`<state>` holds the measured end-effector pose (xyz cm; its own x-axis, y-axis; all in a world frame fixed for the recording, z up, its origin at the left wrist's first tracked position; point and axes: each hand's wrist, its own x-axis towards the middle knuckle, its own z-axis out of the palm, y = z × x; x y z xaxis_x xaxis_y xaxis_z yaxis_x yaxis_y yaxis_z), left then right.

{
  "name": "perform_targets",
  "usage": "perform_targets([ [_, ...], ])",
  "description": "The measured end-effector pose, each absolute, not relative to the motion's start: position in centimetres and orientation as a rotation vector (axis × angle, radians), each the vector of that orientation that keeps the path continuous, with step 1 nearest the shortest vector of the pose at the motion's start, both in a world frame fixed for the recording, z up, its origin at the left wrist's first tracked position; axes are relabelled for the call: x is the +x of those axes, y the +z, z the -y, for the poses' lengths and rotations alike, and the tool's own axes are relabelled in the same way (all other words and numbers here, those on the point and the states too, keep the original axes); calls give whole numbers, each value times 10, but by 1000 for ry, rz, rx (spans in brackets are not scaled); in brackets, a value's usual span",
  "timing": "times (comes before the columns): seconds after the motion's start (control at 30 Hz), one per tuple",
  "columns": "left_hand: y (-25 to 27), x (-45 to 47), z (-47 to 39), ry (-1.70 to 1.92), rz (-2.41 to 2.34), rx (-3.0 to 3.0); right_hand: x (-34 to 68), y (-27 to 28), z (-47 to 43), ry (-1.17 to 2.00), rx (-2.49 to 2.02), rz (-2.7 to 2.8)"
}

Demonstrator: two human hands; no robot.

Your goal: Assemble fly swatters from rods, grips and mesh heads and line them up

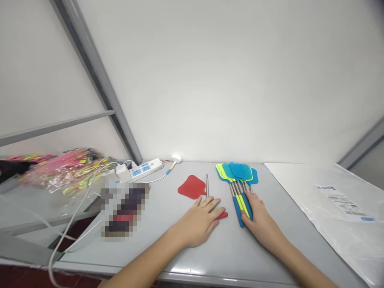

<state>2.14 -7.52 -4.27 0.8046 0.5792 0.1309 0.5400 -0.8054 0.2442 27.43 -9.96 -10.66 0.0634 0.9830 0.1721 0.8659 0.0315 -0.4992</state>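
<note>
My left hand [204, 222] lies palm down on the grey table, fingers stretched and a little apart. Beyond its fingertips are a red fly swatter head [192, 187] and a thin metal rod [207, 185] pointing away from me. A red handle end [223, 216] shows at the right of this hand; how these parts join is hidden under it. To the right, my right hand [258, 214] closes around the handles of a bundle of fly swatters [241, 202], thumb on the near left side. Their blue and yellow-green heads overlap toward the wall.
A white power strip [146, 170] with plugs and cables stands at the back left, near a small white round device [176, 158]. A pixelated item [126, 212] lies left. Plastic-bagged colourful goods [69, 168] are farther left. White labelled packaging [336, 212] covers the right side.
</note>
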Motion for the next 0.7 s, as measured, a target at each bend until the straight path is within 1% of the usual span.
perform_targets([
  [0.13,-53,5,74,350,-971,2800,272,-103,101,371,-1808,1907],
  [0.2,-55,6,73,353,-1019,2823,271,-97,103,330,-1805,1920],
  [0.3,-41,14,70,361,-1021,2878,267,-78,111,96,-1717,1887],
  [0.4,-5,20,56,412,-1068,2737,260,-53,118,-161,-1429,1845],
  [0.43,9,20,49,452,-1142,2610,256,-46,118,-196,-1353,1842],
  [0.53,37,15,21,601,-1249,2472,237,-30,106,-219,-1237,1968],
  [0.57,40,12,12,743,-1247,2371,228,-27,99,-221,-1240,2038],
  [0.6,39,9,4,866,-1244,2313,218,-26,91,-226,-1263,2109],
  [0.7,19,-1,-9,1063,-1294,2250,185,-27,71,-224,-1326,2346],
])
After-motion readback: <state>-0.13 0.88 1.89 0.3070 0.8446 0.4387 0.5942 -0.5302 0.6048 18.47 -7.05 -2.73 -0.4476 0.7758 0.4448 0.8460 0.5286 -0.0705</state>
